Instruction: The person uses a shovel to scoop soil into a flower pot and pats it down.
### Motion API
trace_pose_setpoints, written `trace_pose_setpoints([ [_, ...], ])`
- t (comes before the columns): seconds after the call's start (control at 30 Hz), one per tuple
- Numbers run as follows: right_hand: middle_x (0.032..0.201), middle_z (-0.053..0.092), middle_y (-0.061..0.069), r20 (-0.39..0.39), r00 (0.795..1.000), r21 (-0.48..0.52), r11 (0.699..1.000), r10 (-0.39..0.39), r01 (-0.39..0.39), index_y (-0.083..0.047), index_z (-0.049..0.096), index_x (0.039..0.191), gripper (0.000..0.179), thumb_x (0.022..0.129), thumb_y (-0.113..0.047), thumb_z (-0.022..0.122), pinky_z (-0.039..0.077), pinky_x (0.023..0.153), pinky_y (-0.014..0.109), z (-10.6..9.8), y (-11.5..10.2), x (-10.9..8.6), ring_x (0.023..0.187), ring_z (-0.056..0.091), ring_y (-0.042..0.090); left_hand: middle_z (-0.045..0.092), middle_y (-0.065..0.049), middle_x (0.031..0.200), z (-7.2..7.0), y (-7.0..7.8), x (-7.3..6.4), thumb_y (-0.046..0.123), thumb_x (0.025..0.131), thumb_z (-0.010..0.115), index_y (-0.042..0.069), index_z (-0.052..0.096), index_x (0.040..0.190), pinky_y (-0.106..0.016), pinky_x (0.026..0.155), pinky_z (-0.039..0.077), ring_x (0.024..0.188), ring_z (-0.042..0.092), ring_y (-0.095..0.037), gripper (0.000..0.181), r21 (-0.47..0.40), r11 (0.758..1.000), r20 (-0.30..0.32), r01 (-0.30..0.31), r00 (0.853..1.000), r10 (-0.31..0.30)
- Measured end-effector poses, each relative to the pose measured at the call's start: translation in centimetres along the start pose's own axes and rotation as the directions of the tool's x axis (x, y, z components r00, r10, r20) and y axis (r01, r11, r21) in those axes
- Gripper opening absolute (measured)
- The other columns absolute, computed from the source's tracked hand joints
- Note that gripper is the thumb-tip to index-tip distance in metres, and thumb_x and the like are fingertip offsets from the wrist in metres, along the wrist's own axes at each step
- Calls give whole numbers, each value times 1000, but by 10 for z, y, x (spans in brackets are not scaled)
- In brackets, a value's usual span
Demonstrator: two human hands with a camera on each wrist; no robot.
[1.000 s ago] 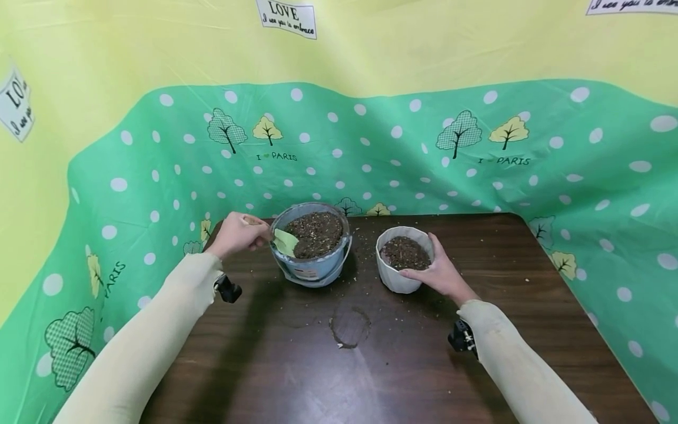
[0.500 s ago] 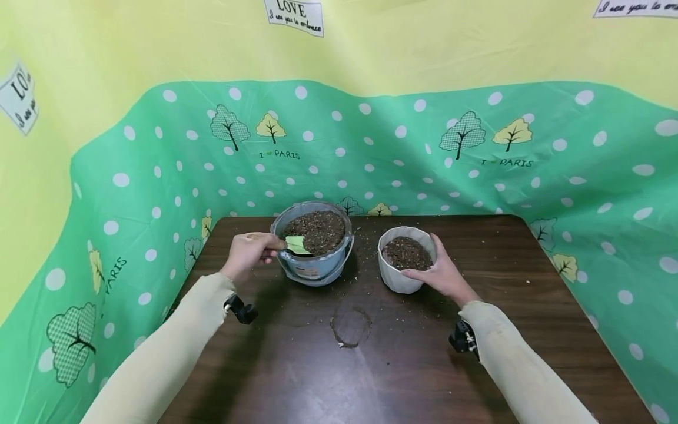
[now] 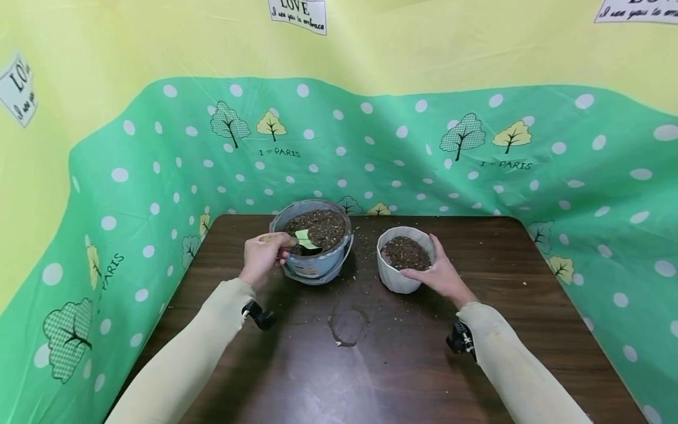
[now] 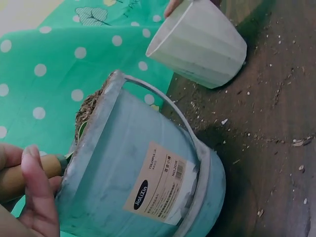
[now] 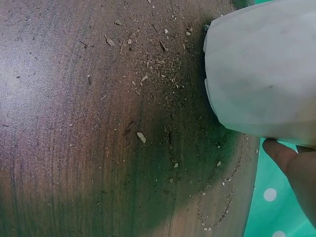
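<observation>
My left hand grips the wooden handle of a small hand trowel. Its light green blade is partly sunk in the dark soil of a blue-grey bucket, at the near left side. In the left wrist view the handle passes over the bucket's rim, and most of the blade is hidden behind the wall. To the right stands a white faceted flowerpot, largely filled with soil. My right hand holds this pot from its right side, thumb across the near rim.
The bucket's bail handle hangs down outside it. Crumbs of soil lie on the dark wooden table around both containers, with a ring of dirt in front. A green and yellow cloth hangs behind and at the sides.
My left hand has moved right with the trowel, and the blade has gone from the bucket's left edge further into the soil and turned. My right hand stays on the flowerpot.
</observation>
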State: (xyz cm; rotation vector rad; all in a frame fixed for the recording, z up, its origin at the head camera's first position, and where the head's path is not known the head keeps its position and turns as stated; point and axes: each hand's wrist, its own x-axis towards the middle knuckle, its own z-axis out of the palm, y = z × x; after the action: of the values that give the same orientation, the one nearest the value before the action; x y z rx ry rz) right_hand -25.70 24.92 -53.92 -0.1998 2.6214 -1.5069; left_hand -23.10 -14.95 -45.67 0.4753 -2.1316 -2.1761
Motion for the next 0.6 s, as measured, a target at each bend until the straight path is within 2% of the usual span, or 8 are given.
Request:
trace_pose_setpoints([
  [0.13,157,15,32,-4,1000,-10,1000,-6,6,-11,-9,159,130,76,-41,86,26,107,65,1,-1,1,142,20,48,73,-9,80,1,-2,0,16,87,72,-3,73,111,-20,43,44,45,53,-6,31,32,999,-9,-22,1000,22],
  [0.3,156,15,32,-6,1000,-18,1000,-4,4,-11,-8,159,129,77,-40,86,26,107,65,0,-3,0,141,21,48,73,-10,78,-2,-2,0,18,85,77,0,73,114,-23,40,43,41,51,-9,34,140,986,43,-95,995,90],
  [0.47,157,15,31,-1,1000,-15,1000,12,-12,-12,-9,159,129,77,-40,86,26,107,65,1,-5,-1,142,21,47,73,-10,76,-8,0,-1,17,83,79,6,74,115,-31,40,44,39,49,-14,33,275,947,111,-168,984,142],
  [0.6,156,16,31,3,1000,-4,1000,8,-8,-12,-9,159,128,77,-39,86,25,107,66,0,-4,-1,141,21,47,75,-3,82,-11,1,1,20,83,79,6,75,113,-32,53,51,58,64,-12,33,368,900,136,-232,971,195],
])
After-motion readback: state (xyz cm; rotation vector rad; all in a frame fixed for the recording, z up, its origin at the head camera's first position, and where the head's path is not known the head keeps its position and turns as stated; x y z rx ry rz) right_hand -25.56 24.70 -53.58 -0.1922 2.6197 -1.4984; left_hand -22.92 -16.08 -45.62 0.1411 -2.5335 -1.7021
